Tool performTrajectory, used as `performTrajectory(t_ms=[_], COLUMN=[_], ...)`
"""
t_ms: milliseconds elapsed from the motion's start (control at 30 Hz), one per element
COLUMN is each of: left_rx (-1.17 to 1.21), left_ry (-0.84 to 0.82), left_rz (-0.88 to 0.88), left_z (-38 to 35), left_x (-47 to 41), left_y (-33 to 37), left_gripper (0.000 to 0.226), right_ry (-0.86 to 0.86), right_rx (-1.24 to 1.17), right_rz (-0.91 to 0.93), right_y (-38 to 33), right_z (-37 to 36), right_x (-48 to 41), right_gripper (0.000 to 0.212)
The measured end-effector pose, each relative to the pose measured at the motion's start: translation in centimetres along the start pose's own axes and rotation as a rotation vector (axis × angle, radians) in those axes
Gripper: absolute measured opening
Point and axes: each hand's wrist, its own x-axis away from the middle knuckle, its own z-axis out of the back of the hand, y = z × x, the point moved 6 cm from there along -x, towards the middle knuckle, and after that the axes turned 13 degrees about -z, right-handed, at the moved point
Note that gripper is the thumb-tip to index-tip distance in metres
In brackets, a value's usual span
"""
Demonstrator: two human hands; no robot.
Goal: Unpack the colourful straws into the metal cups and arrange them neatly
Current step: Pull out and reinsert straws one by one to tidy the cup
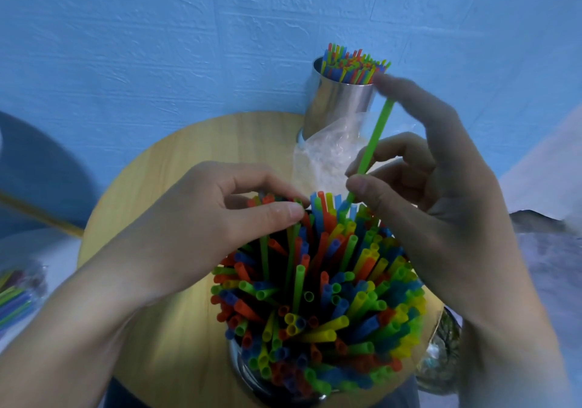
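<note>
A near metal cup [248, 379] at the bottom centre is crammed with colourful straws [318, 297] that fan outward. My left hand [220, 215] pinches straw tips at the bundle's far left edge between thumb and forefinger. My right hand [441, 212] pinches a single green straw [373, 143], lifted above the bundle and tilted toward the far cup. A second metal cup [337, 108] stands at the table's far edge, filled with upright straws [356, 64].
The round wooden table [176, 329] stands against a blue wall. A crumpled clear plastic bag [324, 162] lies between the two cups. A packet of straws [15, 297] lies at the far left. A glassy object [441, 357] sits at the right edge.
</note>
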Motion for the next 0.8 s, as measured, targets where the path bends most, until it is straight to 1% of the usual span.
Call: performTrajectory(t_ms=[33,100,133,167,300,400,500,533,633,667,800], left_rx=[-0.019,-0.059,-0.07,-0.073,-0.092,-0.128,-0.158,-0.165,-0.167,-0.174,-0.211], left_ry=[0.001,-0.005,-0.017,-0.031,-0.053,-0.049,-0.063,-0.072,-0.081,-0.084,-0.069], left_rz=[-0.004,-0.018,-0.026,-0.032,-0.059,-0.058,-0.072,-0.078,-0.107,-0.117,-0.144], left_z=[0.1,0.2,0.2,0.1,-0.5,-0.8,-0.8,-0.8,-0.9,-0.9,-0.9], left_x=[0.0,0.0,0.0,-0.1,-0.4,-0.8,-0.9,-1.0,-1.2,-1.3,-1.4], left_y=[-0.1,-0.1,-0.1,0.0,0.5,0.7,0.6,0.7,1.2,1.4,1.6], left_gripper=[0.017,0.02,0.02,0.018,0.01,0.011,0.008,0.009,0.028,0.031,0.032], right_ry=[-0.008,0.002,0.017,0.025,-0.058,-0.102,-0.107,-0.107,-0.109,-0.109,-0.11], right_rx=[0.026,0.109,0.152,0.172,0.076,0.026,-0.018,-0.024,-0.024,-0.025,-0.065], right_rz=[-0.004,0.006,0.007,-0.015,-0.151,-0.182,-0.205,-0.21,-0.211,-0.208,-0.217], right_y=[-0.2,-0.2,0.0,0.1,0.8,1.0,1.2,1.3,1.2,1.2,1.3], right_z=[-0.1,-0.3,-0.2,-0.3,-0.7,-0.7,-0.7,-0.6,-0.7,-0.7,-0.7], right_x=[-0.1,-0.1,-0.2,-0.3,-0.3,-0.3,-0.4,-0.4,-0.4,-0.4,-0.4], right_gripper=[0.056,0.028,0.018,0.013,0.013,0.013,0.017,0.018,0.019,0.019,0.016])
